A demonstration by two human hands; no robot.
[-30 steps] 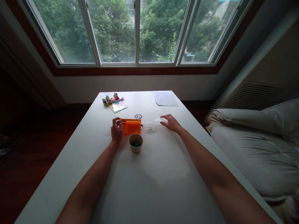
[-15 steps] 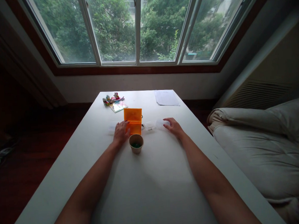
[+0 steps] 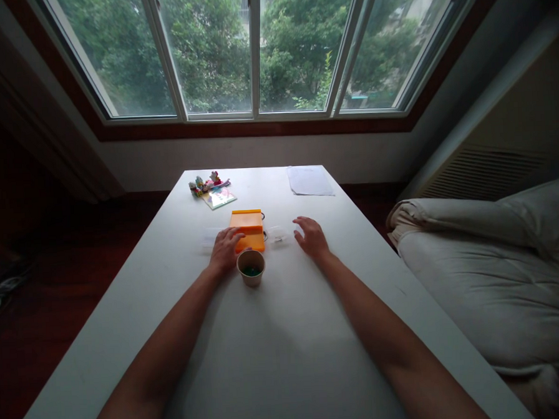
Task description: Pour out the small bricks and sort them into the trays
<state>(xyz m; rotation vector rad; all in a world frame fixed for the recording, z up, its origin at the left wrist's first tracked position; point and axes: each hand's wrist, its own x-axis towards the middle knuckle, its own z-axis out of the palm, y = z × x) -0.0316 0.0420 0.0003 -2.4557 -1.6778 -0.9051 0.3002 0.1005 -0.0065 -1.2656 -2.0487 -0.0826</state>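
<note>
An orange plastic case (image 3: pixel 247 220) lies on the table with its lid opened back and a dark ring at its right side. My left hand (image 3: pixel 224 245) rests at the case's left edge, fingers spread over it; whether it grips the edge is hard to see. Just in front of the case stands a brown paper cup (image 3: pixel 252 281) with something dark green inside. My right hand (image 3: pixel 311 236) is apart from the case, fingers spread and nothing in them. Between it and the case lies a clear plastic bag (image 3: pixel 276 236). More clear plastic shows left of my left hand.
On the white table (image 3: pixel 278 359), small colourful figurines (image 3: pixel 207 184) and a shiny card (image 3: pixel 219 197) lie at the far left. White paper sheets (image 3: pixel 310 180) are at the far right. A padded couch (image 3: pixel 489 273) stands beyond the right edge; a window (image 3: pixel 252 54) is ahead.
The case's lid has tipped further back and now lies lower. My right hand has moved left, toward the clear plastic bag. My left hand has stayed by the case.
</note>
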